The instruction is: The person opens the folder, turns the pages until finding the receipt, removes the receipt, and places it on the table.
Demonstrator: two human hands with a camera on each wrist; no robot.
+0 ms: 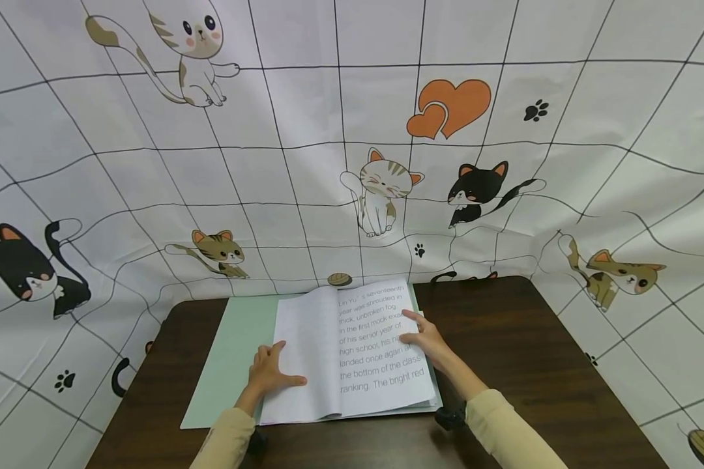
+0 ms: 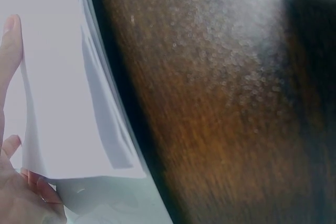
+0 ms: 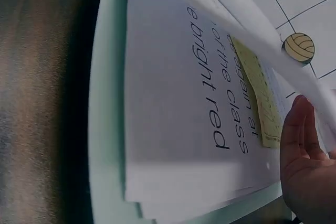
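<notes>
An open large-print booklet lies in a pale green folder (image 1: 234,345). Its left page (image 1: 311,365) is blank and its right page (image 1: 369,352) carries English text. My left hand (image 1: 263,372) rests at the blank page's outer edge, thumb stretched over the paper; in the left wrist view some fingers are partly hidden by the sheet. My right hand (image 1: 429,339) touches the printed page's outer edge, thumb and index finger apart. In the right wrist view, a raised, curved sheet (image 3: 262,40) passes near those fingertips, and a yellow sticky note (image 3: 262,103) shows on the print.
A dark wooden table (image 1: 481,319) bears the folder. White grid-patterned cloth (image 1: 305,176) with cartoon cats hangs behind it and along both sides. The folder's bottom edge lies close to the table's near side.
</notes>
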